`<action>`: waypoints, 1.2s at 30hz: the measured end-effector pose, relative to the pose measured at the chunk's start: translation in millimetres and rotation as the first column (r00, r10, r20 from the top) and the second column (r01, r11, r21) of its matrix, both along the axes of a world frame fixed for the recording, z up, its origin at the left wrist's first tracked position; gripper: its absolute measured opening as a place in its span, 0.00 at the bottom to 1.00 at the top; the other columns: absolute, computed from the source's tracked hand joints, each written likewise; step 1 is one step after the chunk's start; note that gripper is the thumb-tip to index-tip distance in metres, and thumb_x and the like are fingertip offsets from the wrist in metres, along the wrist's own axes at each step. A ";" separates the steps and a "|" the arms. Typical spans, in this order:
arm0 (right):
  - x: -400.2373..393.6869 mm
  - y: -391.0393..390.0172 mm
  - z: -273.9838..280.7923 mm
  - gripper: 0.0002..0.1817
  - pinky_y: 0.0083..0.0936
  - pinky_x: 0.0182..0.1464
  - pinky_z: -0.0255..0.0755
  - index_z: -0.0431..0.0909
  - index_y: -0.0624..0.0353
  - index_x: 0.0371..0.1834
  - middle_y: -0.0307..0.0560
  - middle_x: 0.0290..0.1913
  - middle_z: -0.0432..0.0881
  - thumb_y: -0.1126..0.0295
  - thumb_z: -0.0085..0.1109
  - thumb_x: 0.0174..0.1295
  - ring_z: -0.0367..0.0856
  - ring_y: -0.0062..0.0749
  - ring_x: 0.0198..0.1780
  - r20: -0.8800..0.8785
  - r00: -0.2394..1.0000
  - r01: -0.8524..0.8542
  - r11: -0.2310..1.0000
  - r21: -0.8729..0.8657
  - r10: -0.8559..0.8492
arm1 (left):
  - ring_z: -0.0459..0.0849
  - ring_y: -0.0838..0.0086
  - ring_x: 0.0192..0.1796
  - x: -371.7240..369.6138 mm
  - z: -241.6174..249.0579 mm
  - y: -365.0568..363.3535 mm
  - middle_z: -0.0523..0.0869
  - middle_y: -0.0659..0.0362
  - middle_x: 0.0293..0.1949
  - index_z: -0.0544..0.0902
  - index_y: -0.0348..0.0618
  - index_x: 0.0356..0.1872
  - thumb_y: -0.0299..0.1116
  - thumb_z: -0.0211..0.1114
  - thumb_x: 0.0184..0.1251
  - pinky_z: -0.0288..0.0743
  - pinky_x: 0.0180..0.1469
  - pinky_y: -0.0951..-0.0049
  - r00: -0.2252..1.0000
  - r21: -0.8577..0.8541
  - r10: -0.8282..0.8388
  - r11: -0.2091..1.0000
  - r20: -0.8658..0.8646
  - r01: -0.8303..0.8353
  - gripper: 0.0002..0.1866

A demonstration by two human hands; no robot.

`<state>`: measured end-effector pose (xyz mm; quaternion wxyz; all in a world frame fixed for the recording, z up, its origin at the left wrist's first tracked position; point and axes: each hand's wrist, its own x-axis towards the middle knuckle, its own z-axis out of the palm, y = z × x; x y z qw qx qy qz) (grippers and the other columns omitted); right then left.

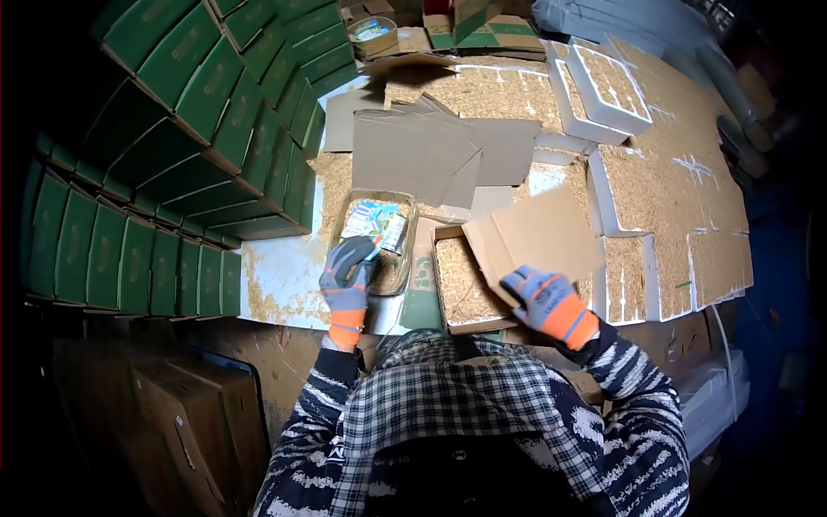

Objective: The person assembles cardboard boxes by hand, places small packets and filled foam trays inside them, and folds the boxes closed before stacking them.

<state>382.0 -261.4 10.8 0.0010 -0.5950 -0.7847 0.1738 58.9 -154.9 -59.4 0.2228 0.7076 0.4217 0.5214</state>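
Carton (476,327), head view: stands at the near edge of the tabletop (276,280), about midway along. It is brown, open-topped and filled with tan flaky material (465,277). A plain cardboard panel (536,231) covers its right side. The right hand (551,303), gloved, lies at the panel's near edge; whether it grips cannot be told. The left hand (346,274), gloved, is at a tub (412,226) of blue-and-white packets (365,217), fingers curled; a held packet cannot be confirmed. Packet print is illegible. The carton's right wall and any panel attachment are hidden.
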 end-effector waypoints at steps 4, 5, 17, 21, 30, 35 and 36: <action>-46.0 6.4 -66.8 0.19 0.41 0.48 0.75 0.77 0.55 0.48 0.55 0.42 0.84 0.59 0.63 0.56 0.82 0.54 0.43 -0.316 0.937 0.087 0.977 -0.196 -0.147 | 0.78 0.57 0.59 81.1 46.3 -6.0 0.84 0.58 0.51 0.86 0.49 0.44 0.24 0.68 0.49 0.71 0.63 0.62 0.869 0.066 -0.424 0.889 -0.256 0.454 0.18; -49.2 10.0 -71.5 0.20 0.40 0.51 0.75 0.77 0.55 0.51 0.55 0.46 0.84 0.59 0.62 0.58 0.82 0.54 0.46 -0.266 0.954 0.064 0.958 -0.280 -0.141 | 0.78 0.59 0.59 98.5 36.8 -7.4 0.83 0.58 0.54 0.85 0.51 0.47 0.29 0.68 0.52 0.74 0.60 0.64 0.786 0.078 -0.458 0.843 -0.416 0.532 0.18; 123.1 -8.5 -53.5 0.34 0.29 0.72 0.58 0.59 0.60 0.75 0.50 0.71 0.68 0.82 0.48 0.61 0.65 0.33 0.72 -0.850 0.393 0.556 0.827 -0.084 -0.351 | 0.73 0.63 0.67 61.5 -3.4 -17.1 0.73 0.50 0.65 0.73 0.43 0.64 0.18 0.57 0.62 0.69 0.66 0.68 0.950 -0.444 -0.226 0.844 0.214 0.301 0.27; 148.1 -2.4 -155.7 0.40 0.26 0.71 0.60 0.56 0.62 0.76 0.47 0.73 0.66 0.67 0.66 0.62 0.64 0.32 0.72 -0.806 -0.047 0.234 0.778 -0.583 -0.589 | 0.79 0.53 0.58 43.7 -77.1 -43.9 0.78 0.44 0.58 0.77 0.38 0.58 0.28 0.67 0.63 0.74 0.62 0.65 0.738 -0.310 -0.549 0.835 -0.393 0.456 0.21; 93.9 12.8 -152.5 0.47 0.31 0.59 0.71 0.62 0.60 0.71 0.54 0.57 0.80 0.52 0.75 0.52 0.77 0.39 0.57 -0.582 0.596 0.463 0.829 -0.315 -0.553 | 0.81 0.66 0.51 128.0 -198.8 -45.4 0.80 0.48 0.54 0.59 0.35 0.69 0.44 0.79 0.54 0.78 0.51 0.70 0.992 -0.773 -0.055 0.622 0.114 0.124 0.48; 92.0 -5.7 -140.3 0.46 0.29 0.64 0.67 0.55 0.61 0.76 0.53 0.64 0.74 0.60 0.71 0.58 0.72 0.34 0.63 -0.724 0.463 0.419 0.846 -0.330 -0.512 | 0.71 0.58 0.66 104.0 -113.5 -46.5 0.72 0.42 0.64 0.49 0.32 0.75 0.53 0.79 0.48 0.67 0.66 0.67 0.931 -0.877 -0.040 0.321 0.364 0.357 0.62; 83.3 -3.7 -133.8 0.46 0.29 0.65 0.66 0.54 0.60 0.76 0.52 0.65 0.73 0.61 0.71 0.59 0.72 0.34 0.64 -0.789 0.419 0.418 0.867 -0.272 -0.449 | 0.70 0.60 0.67 98.3 -113.5 -46.6 0.71 0.44 0.65 0.49 0.34 0.75 0.52 0.74 0.54 0.65 0.67 0.68 0.930 -0.865 -0.055 0.350 0.363 0.358 0.57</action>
